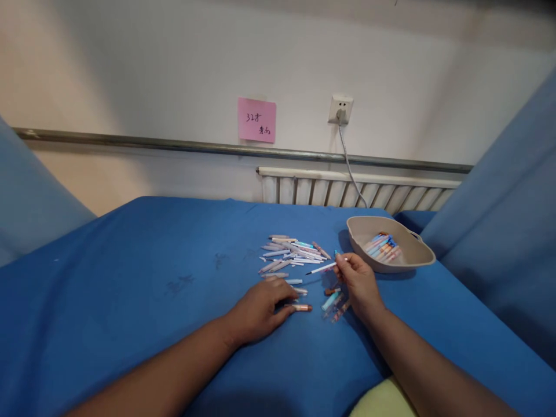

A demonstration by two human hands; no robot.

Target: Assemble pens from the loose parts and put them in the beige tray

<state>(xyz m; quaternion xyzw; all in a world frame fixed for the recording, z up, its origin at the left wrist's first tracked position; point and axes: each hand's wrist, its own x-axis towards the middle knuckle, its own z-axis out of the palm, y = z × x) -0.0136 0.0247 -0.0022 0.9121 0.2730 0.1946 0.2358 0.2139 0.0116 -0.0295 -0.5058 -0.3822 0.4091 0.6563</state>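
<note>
My right hand (358, 284) pinches a thin white pen refill (321, 269) with a dark tip that points left. Low over the blue cloth, my left hand (263, 307) has its fingers curled at a pen with a brown end (303, 308); its thumb touches that pen, and the fingertips are partly hidden by other pen parts. Beyond both hands lies a loose pile of pale pens and white refills (293, 252). Several clear and coloured pen parts (332, 301) lie between the hands, beside my right wrist.
A beige basket (419, 255) holding several pens (382, 246) stands at the right on the blue cloth (130, 278). Behind are a radiator (321, 191), a metal rail (174, 143), a plugged-in cable (347, 159) and a pink note (256, 120). Blue curtains hang at both sides.
</note>
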